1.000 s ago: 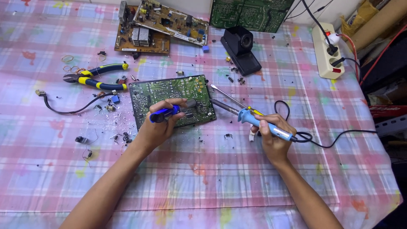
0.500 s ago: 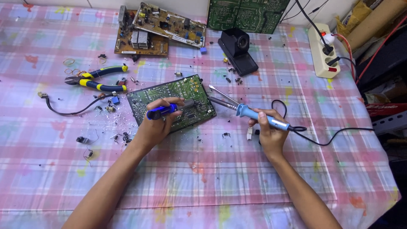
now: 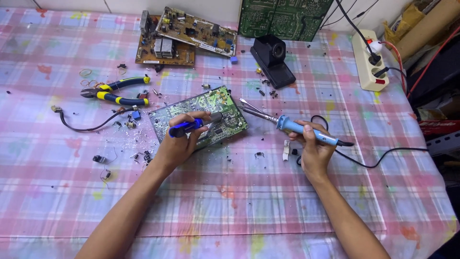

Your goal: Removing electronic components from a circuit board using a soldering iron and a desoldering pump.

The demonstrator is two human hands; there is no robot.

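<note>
A green circuit board [image 3: 211,105] lies solder side up in the middle of the plaid tablecloth. My left hand [image 3: 179,144] rests on its near edge and grips a blue desoldering pump [image 3: 191,125], whose dark tip lies over the board. My right hand [image 3: 314,148] holds a light-blue soldering iron [image 3: 299,128] to the right of the board. The iron's metal tip [image 3: 249,106] points left, just off the board's right edge. Its black cord [image 3: 383,156] trails off to the right.
Yellow-and-blue pliers [image 3: 112,91] lie left of the board, beside a black wire [image 3: 84,125] and scattered small parts. Two brown circuit boards [image 3: 184,33], a green board [image 3: 282,17] and a black stand [image 3: 273,57] sit at the back. A white power strip [image 3: 366,60] is at the far right.
My right hand has drawn the soldering iron slightly right, so its tip sits a little further from the board's edge. My left hand keeps the pump on the board.
</note>
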